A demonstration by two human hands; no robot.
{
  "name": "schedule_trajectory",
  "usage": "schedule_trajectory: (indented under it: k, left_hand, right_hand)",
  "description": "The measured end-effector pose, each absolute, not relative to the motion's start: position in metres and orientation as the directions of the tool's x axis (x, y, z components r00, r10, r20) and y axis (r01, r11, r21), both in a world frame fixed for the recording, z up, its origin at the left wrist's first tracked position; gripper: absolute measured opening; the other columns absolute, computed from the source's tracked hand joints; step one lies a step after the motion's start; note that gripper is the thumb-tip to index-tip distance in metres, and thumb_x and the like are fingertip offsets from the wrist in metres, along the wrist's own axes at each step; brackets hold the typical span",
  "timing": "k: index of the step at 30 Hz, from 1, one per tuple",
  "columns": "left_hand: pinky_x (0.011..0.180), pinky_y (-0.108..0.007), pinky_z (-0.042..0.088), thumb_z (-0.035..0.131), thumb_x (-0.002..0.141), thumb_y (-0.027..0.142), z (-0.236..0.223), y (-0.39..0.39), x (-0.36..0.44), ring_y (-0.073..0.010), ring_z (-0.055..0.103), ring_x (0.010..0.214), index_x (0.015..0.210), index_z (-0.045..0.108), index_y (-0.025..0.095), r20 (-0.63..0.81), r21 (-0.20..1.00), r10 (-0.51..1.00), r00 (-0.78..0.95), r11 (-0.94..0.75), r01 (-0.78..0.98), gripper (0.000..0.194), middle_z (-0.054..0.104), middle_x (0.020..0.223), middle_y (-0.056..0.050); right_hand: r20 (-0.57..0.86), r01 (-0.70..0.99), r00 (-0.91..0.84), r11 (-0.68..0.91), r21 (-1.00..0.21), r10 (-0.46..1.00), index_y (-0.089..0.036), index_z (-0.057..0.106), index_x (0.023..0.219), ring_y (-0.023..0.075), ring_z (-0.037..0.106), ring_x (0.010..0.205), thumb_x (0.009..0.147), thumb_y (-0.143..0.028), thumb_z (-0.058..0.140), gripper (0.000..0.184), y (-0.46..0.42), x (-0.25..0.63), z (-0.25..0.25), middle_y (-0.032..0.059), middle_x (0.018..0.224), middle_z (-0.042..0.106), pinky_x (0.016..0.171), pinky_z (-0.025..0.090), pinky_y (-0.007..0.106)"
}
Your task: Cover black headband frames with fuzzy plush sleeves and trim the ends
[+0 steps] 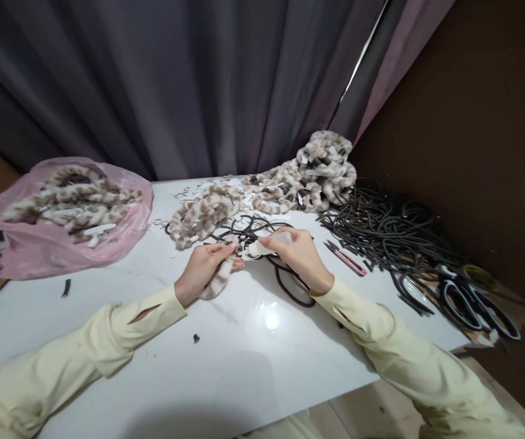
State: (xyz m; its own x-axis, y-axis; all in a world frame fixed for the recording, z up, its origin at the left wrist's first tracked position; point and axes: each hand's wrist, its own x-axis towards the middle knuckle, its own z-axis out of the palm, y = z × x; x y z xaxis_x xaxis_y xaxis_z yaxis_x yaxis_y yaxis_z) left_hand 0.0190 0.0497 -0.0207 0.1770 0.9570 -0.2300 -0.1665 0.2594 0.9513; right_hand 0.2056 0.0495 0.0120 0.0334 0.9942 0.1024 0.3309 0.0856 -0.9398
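Note:
My left hand (203, 268) is closed on a fluffy, brown-and-white striped fur tube (220, 284), pinching its upper end between thumb and fingers. The rest of the tube hangs down under the palm to the table. My right hand (305, 259) grips a small white squeeze bottle (255, 249), tilted with its nozzle pointing left at the pinched end of the tube. Whether the nozzle touches the tube I cannot tell. Behind and below the bottle lie loops of black cord (289, 292). A coiled striped fur piece (205, 213) rests just beyond my left hand.
A pink plastic bag (125, 244) of fur pieces lies at the left. More tagged fur pieces (326, 164) are heaped at the back. On the right are a tangle of black cords (381, 225), pink thread snips (351, 261) and large scissors (461, 305). Black scraps (66, 288) dot the white table (244, 378).

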Motion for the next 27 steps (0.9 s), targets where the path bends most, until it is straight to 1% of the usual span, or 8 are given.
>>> schedule_trajectory:
  k: [5,11,14,17,19,21,24,27]
  left_hand:
    - [0.067,-0.026,0.054,0.070,0.067,0.036,-0.020,0.050,0.019,-0.0156,0.066,0.061,0.072,0.062,0.009,-0.255,0.944,0.954,0.154,0.281,-0.176,0.028,0.070,0.068,-0.008]
    - [0.067,-0.026,0.055,0.072,0.066,0.034,-0.021,0.050,0.019,-0.0162,0.066,0.063,0.074,0.062,0.008,-0.262,0.927,0.952,0.158,0.294,-0.233,0.028,0.070,0.068,-0.009]
    - [0.067,-0.027,0.055,0.073,0.065,0.032,-0.020,0.050,0.019,-0.0163,0.066,0.064,0.075,0.062,0.009,-0.273,0.908,0.946,0.173,0.313,-0.278,0.027,0.070,0.068,-0.009]
    - [0.066,-0.027,0.055,0.074,0.064,0.030,-0.017,0.051,0.017,-0.0172,0.067,0.066,0.077,0.063,0.010,-0.287,0.896,0.940,0.184,0.332,-0.296,0.027,0.069,0.066,-0.007]
    - [0.066,-0.027,0.055,0.073,0.064,0.031,-0.013,0.051,0.016,-0.0181,0.067,0.068,0.080,0.063,0.010,-0.287,0.899,0.941,0.179,0.329,-0.290,0.028,0.070,0.068,-0.008]
    - [0.064,-0.025,0.055,0.072,0.066,0.031,-0.007,0.052,0.014,-0.0185,0.067,0.069,0.083,0.064,0.010,-0.278,0.911,0.946,0.168,0.315,-0.266,0.028,0.070,0.071,-0.009]
    - [0.062,-0.023,0.054,0.068,0.070,0.031,0.004,0.052,0.010,-0.0179,0.067,0.069,0.084,0.064,0.010,-0.255,0.933,0.953,0.163,0.287,-0.218,0.026,0.071,0.072,-0.009]
    - [0.061,-0.023,0.054,0.066,0.073,0.030,0.014,0.052,0.007,-0.0186,0.068,0.070,0.086,0.063,0.011,-0.241,0.944,0.955,0.175,0.272,-0.186,0.024,0.071,0.072,-0.009]
  right_hand:
    - [0.095,0.320,0.066,0.069,-0.945,0.993,-0.014,0.059,0.062,0.0083,0.036,0.043,0.063,-0.043,0.067,0.029,0.048,0.204,0.012,-0.0042,0.043,0.042,0.045,0.030,0.022]
    - [0.172,0.240,0.106,0.143,-0.960,0.979,-0.015,0.057,0.060,0.0080,0.033,0.042,0.063,-0.040,0.068,0.027,0.053,0.217,0.021,-0.0030,0.046,0.043,0.040,0.024,0.023]
    - [0.251,0.050,0.219,0.246,-0.968,0.943,-0.018,0.054,0.065,0.0078,0.035,0.042,0.068,-0.038,0.064,0.022,0.066,0.239,0.030,-0.0039,0.050,0.042,0.039,0.026,0.022]
    - [0.249,-0.218,0.253,0.306,-0.927,0.935,-0.020,0.056,0.070,0.0100,0.049,0.054,0.068,-0.032,0.063,0.014,0.081,0.265,0.035,-0.0003,0.064,0.054,0.050,0.041,0.023]
    - [0.201,-0.277,0.228,0.262,-0.925,0.953,-0.021,0.058,0.073,0.0124,0.056,0.067,0.065,-0.028,0.065,0.013,0.091,0.279,0.033,0.0010,0.073,0.060,0.064,0.047,0.025]
    - [0.155,-0.272,0.188,0.203,-0.941,0.970,-0.021,0.059,0.077,0.0157,0.059,0.080,0.063,-0.026,0.066,0.016,0.100,0.290,0.027,0.0020,0.081,0.063,0.072,0.048,0.027]
    - [0.075,-0.236,0.114,0.100,-0.967,0.991,-0.021,0.061,0.080,0.0173,0.059,0.089,0.061,-0.027,0.066,0.020,0.110,0.298,0.013,0.0016,0.086,0.065,0.069,0.045,0.026]
    - [0.000,-0.204,0.070,0.014,-0.979,0.998,-0.021,0.063,0.083,0.0161,0.059,0.086,0.063,-0.030,0.065,0.022,0.114,0.298,0.005,0.0006,0.088,0.065,0.061,0.042,0.024]
